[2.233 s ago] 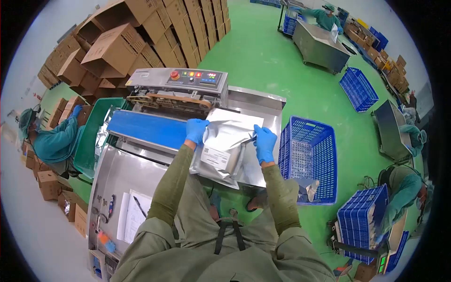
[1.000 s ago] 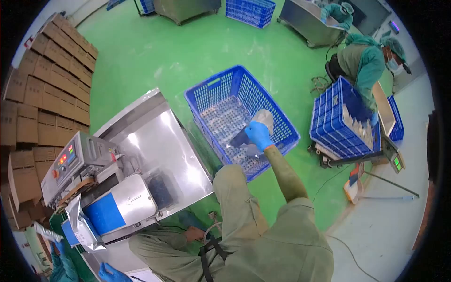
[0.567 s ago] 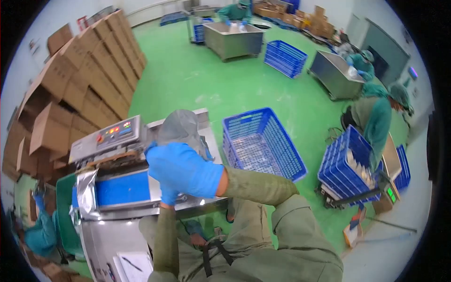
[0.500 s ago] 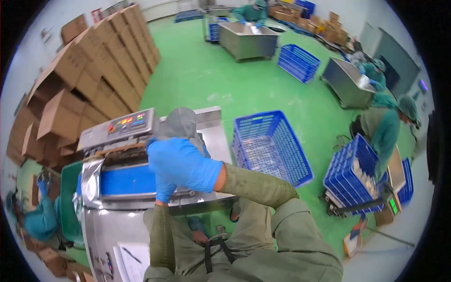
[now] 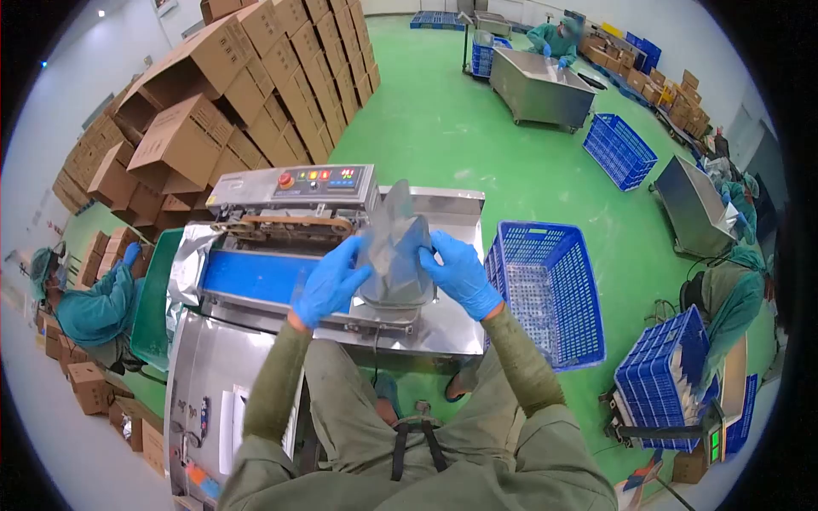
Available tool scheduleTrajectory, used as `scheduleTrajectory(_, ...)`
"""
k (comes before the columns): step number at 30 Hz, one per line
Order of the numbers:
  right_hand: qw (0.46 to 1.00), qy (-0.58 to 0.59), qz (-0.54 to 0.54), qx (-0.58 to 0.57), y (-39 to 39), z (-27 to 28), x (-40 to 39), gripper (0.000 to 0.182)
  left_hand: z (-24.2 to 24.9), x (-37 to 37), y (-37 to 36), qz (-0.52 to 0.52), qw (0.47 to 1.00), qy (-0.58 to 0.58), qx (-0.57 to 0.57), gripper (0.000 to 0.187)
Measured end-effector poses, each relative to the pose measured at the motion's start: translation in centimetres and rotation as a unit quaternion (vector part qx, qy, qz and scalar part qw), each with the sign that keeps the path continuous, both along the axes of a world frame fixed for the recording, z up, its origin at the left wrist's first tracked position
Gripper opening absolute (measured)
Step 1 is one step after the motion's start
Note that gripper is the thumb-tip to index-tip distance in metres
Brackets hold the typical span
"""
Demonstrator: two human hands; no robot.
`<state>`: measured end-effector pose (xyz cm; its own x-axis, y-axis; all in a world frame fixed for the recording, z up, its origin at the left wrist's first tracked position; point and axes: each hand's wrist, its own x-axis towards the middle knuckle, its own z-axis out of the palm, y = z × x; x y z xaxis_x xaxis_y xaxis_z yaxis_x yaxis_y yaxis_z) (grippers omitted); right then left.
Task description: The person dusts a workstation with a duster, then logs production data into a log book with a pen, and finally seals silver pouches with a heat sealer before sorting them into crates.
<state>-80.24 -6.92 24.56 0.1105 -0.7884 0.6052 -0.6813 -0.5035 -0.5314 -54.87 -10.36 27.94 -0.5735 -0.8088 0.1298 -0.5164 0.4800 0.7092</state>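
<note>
A silvery-grey, partly see-through pouch (image 5: 396, 255) stands upright in front of me at the right end of a sealing machine (image 5: 290, 189). My left hand (image 5: 328, 283), in a blue glove, has thumb and fingers at the pouch's left edge. On the other side my gloved right hand (image 5: 464, 274) pinches the pouch's right edge. What the pouch contains is hidden. The machine's blue conveyor belt (image 5: 256, 274) runs to the left of the pouch, below a panel with lit displays (image 5: 328, 179).
A blue crate (image 5: 588, 298) stands on the floor to the right. Stacked cartons (image 5: 196, 136) rise behind the machine. Left are a green bin (image 5: 158, 298) and a seated person (image 5: 98, 307). A steel table (image 5: 230, 341) holds papers. Other people work at steel tubs (image 5: 541, 89).
My view has swung left. My hands, crossed together over the machine before, are now apart on either side of the pouch, which stands more in the open.
</note>
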Motion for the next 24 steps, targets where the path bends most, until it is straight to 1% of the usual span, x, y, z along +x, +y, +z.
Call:
scheduleTrajectory(1,0.999,0.027,0.01,-0.02,0.1,0.1,-0.4,0.017,1.3,-0.3,-0.3,-0.018,0.996,-0.087,-0.012,0.031)
scheduleTrajectory(2,0.992,0.115,-0.002,-0.058,-0.3,-0.8,-1.5,0.013,-0.5,-0.4,-1.4,-0.06,0.969,-0.061,-0.233,0.018)
scheduleTrajectory(3,0.986,0.14,-0.008,-0.089,-0.2,-1.3,-3.0,0.013,-1.3,0.8,-2.2,-0.047,0.947,-0.126,-0.292,0.018)
scheduleTrajectory(5,0.971,0.184,-0.023,-0.153,0.4,-2.7,-6.1,0.014,-1.0,3.7,-3.1,-0.025,0.879,-0.258,-0.401,0.018)
scheduleTrajectory(6,0.971,0.173,-0.005,-0.166,0.4,-4.6,-7.1,0.02,-2.8,5.0,-3.1,-0.051,0.857,-0.274,-0.434,0.02)
scheduleTrajectory(7,0.979,0.103,-0.002,-0.175,0.8,-4.2,-6.4,0.023,-4.6,5.1,-2.6,-0.009,0.867,-0.216,-0.449,0.02)
scheduleTrajectory(9,0.982,-0.038,0.007,-0.187,1.6,-2.6,-4.1,0.028,-4.0,3.7,-1.5,0.023,0.875,-0.058,-0.479,0.03)
scheduleTrajectory(10,0.983,-0.082,0.021,-0.165,1.6,-3.2,-3.4,0.028,-5.8,2.6,-1.5,0.052,0.917,0.092,-0.385,0.029)
scheduleTrajectory(11,0.985,-0.116,-0.014,-0.13,2.2,-3.4,-2.7,0.023,-7.6,1.4,-1.3,0.083,0.926,0.24,-0.278,0.027)
scheduleTrajectory(12,0.983,-0.15,-0.049,-0.099,2.8,-3.4,-1.9,0.019,-7.2,0.2,0.3,0.236,0.924,0.251,-0.165,0.009)
scheduleTrajectory(13,0.977,-0.181,-0.083,-0.072,3.1,-3.0,-1.2,0.014,-5.6,-0.9,0.7,0.258,0.915,0.273,-0.145,0.008)
scheduleTrajectory(14,0.96,-0.261,-0.097,0.002,3.5,-1.8,-0.7,0.01,-4.0,-1.8,1.2,0.281,0.905,0.293,-0.123,0.009)
scheduleTrajectory(15,0.95,-0.293,-0.093,0.047,2.8,-1.7,-0.9,0.013,-3.4,-2.1,1.4,0.304,0.895,0.313,-0.097,0.011)
scheduleTrajectory(16,0.936,-0.325,-0.091,0.098,2.0,-1.6,-1.3,0.016,-4.0,-1.8,-0.1,0.296,0.9,0.305,-0.094,0.02)
scheduleTrajectory(17,0.918,-0.356,-0.091,0.152,1.6,-1.7,-1.4,0.019,-5.8,-1.3,-1.9,0.287,0.919,0.269,-0.031,0.022)
scheduleTrajectory(18,0.883,-0.417,-0.083,0.197,0.8,-1.8,-0.7,0.027,-8.4,-0.7,-4.2,0.276,0.932,0.235,0.028,0.025)
scheduleTrajectory(19,0.88,-0.418,-0.079,0.21,-0.3,-3.9,-0.7,0.028,-10.9,0.1,-6.0,0.261,0.941,0.201,0.083,0.028)
scheduleTrajectory(20,0.877,-0.419,-0.075,0.222,-1.9,-7.5,-0.6,0.03,-13.7,0.9,-6.7,0.261,0.947,0.169,0.076,0.028)
scheduleTrajectory(21,0.875,-0.42,-0.071,0.231,-3.1,-9.8,-0.6,0.031,-16.5,1.7,-7.6,0.259,0.954,0.137,0.068,0.029)
scheduleTrajectory(22,0.862,-0.435,-0.077,0.249,-3.9,-10.4,-0.3,0.032,-18.4,2.3,-9.0,0.255,0.959,0.106,0.057,0.029)
scheduleTrajectory(24,0.831,-0.464,-0.09,0.294,-4.3,-11.7,1.1,0.033,-21.1,3.8,-11.4,0.251,0.957,0.133,0.056,0.028)
